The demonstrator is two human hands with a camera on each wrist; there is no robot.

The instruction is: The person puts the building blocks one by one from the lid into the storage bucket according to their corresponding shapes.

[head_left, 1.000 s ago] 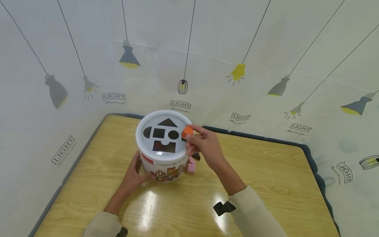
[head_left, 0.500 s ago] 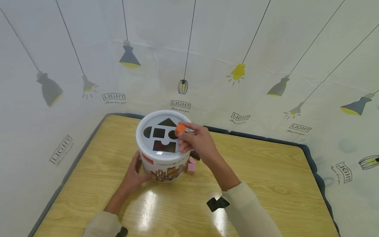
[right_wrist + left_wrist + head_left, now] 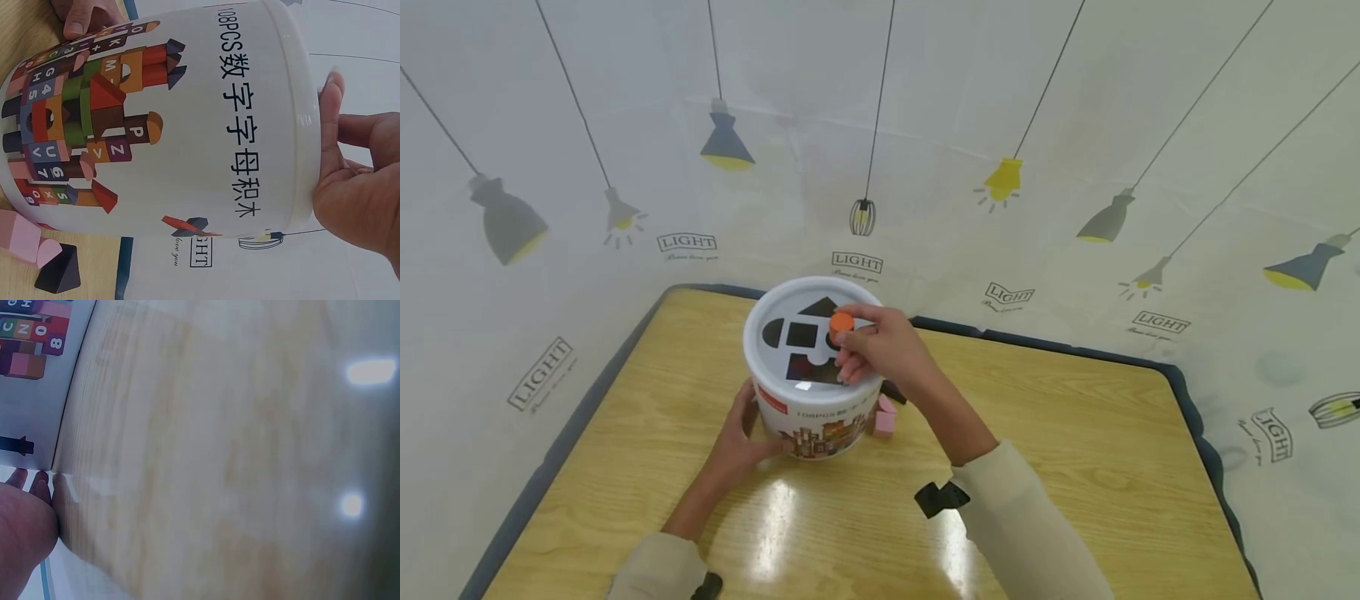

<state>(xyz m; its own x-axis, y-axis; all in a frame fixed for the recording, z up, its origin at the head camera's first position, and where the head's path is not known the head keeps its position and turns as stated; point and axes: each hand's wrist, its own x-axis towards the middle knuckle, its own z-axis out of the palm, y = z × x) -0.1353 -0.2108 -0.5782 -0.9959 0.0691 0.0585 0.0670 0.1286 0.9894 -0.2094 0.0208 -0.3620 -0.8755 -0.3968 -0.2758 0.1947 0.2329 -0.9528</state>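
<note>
A person's right hand pinches a short orange cylinder block at its fingertips, directly above the round hole in the white lid of a shape-sorter bucket on the wooden tabletop. The left hand cups the bucket's near side, fingers curled against it. The cylinder's flat end faces up, its axis roughly upright. If tilted or off-centre, it would likely catch on the hole's rim and jam or slip away. A pink block lies beside the bucket.
</note>
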